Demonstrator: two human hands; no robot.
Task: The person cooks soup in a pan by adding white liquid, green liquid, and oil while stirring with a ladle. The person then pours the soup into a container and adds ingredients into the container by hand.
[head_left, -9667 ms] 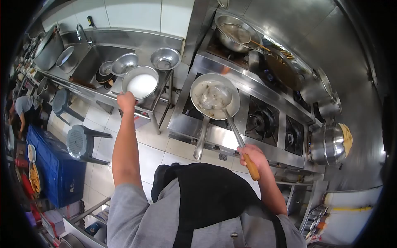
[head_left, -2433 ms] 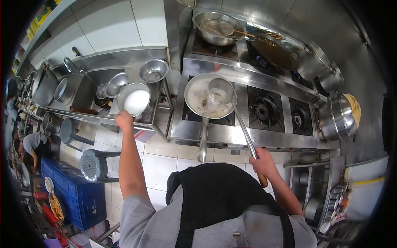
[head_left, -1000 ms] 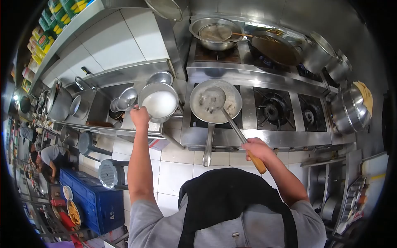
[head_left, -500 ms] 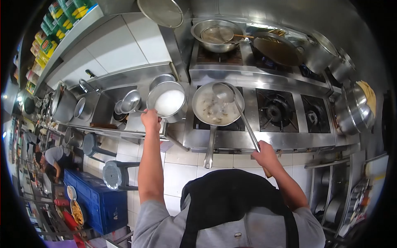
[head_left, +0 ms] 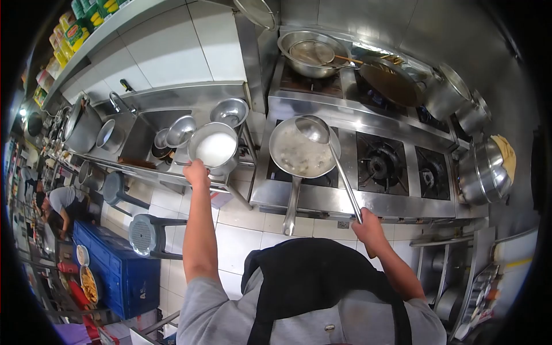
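Closed around the handle of a metal pot, my left hand holds it over the side counter; white liquid fills its lower part. My right hand grips the long handle of a ladle, whose bowl is over the far side of a frying pan. The pan sits on the left front burner, its handle toward me, with a pale, bubbling liquid and small dark pieces inside.
Bowls and a sink lie left of the pot. Behind the pan are a large basin with a strainer and a dark wok. Stacked pots stand at right. A grey stool and a bending person are at left.
My left hand has moved the pot left and slightly down, away from the pan, uncovering a metal bowl behind it. The ladle remains over the pan.
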